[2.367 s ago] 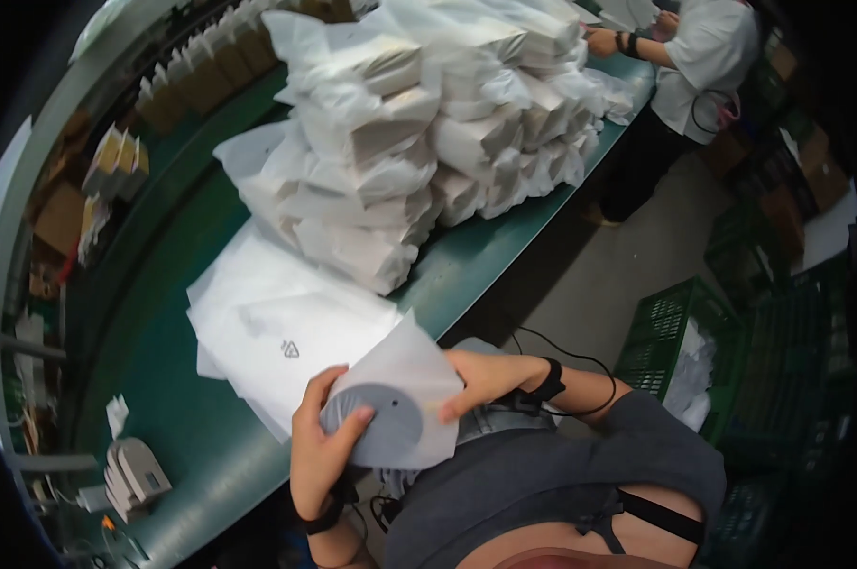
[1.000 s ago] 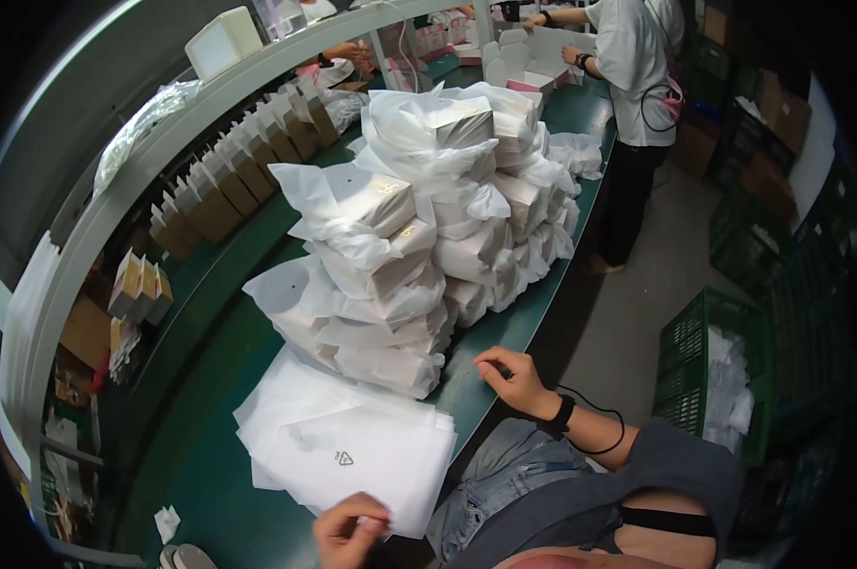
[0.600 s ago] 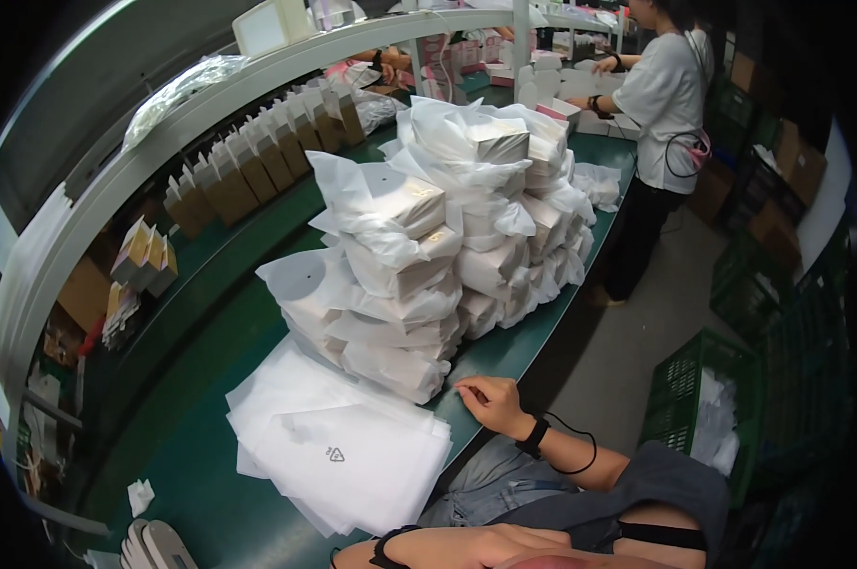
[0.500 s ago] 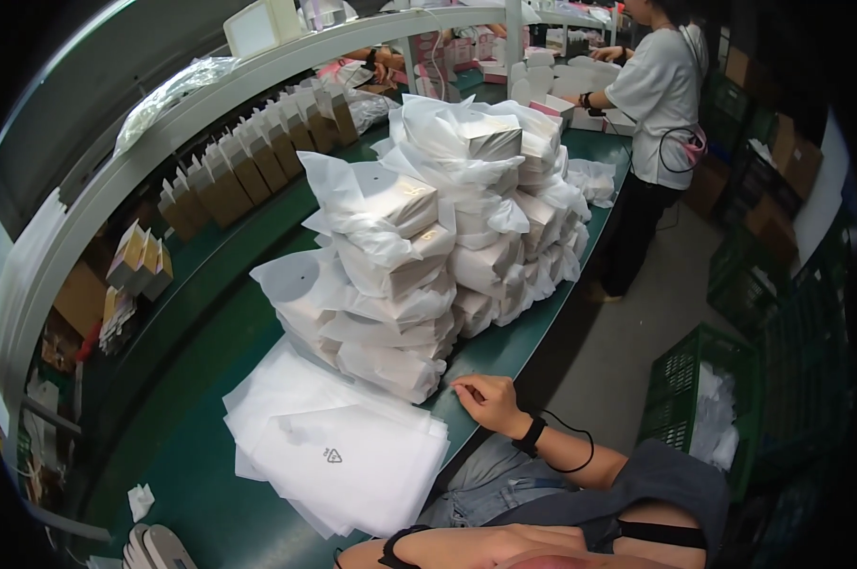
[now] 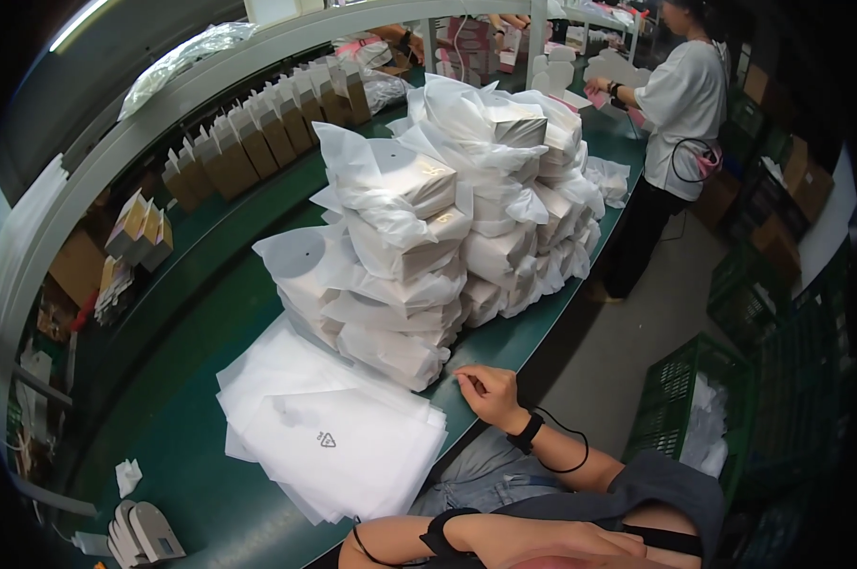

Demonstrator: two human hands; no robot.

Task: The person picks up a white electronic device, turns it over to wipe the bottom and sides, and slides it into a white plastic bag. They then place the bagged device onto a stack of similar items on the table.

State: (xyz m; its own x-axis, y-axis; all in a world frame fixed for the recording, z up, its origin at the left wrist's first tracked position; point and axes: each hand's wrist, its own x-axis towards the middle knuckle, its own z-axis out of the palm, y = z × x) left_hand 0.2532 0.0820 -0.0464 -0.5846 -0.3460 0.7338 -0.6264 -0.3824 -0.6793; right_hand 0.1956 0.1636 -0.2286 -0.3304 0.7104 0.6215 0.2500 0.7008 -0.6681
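My right hand rests at the table's near edge, fingers curled in, with nothing visible in them. Just beyond it rises a tall stack of boxes in white translucent bags. To its left lies a loose fanned pile of flat white plastic bags, the top one printed with a small triangular mark. At the bottom edge my left hand lies across my body, by my right upper arm, its fingers stretched out and holding nothing visible. Part of that hand is cut off by the frame.
Open cardboard boxes stand in a row behind the green table, under a white frame rail. A grey device sits at lower left, near a crumpled white scrap. On the right are green crates and a co-worker.
The view has shifted slightly. My left forearm and hand show more along the bottom edge. My right hand stays by the stack. The co-worker's hands have moved and now hold something pink.
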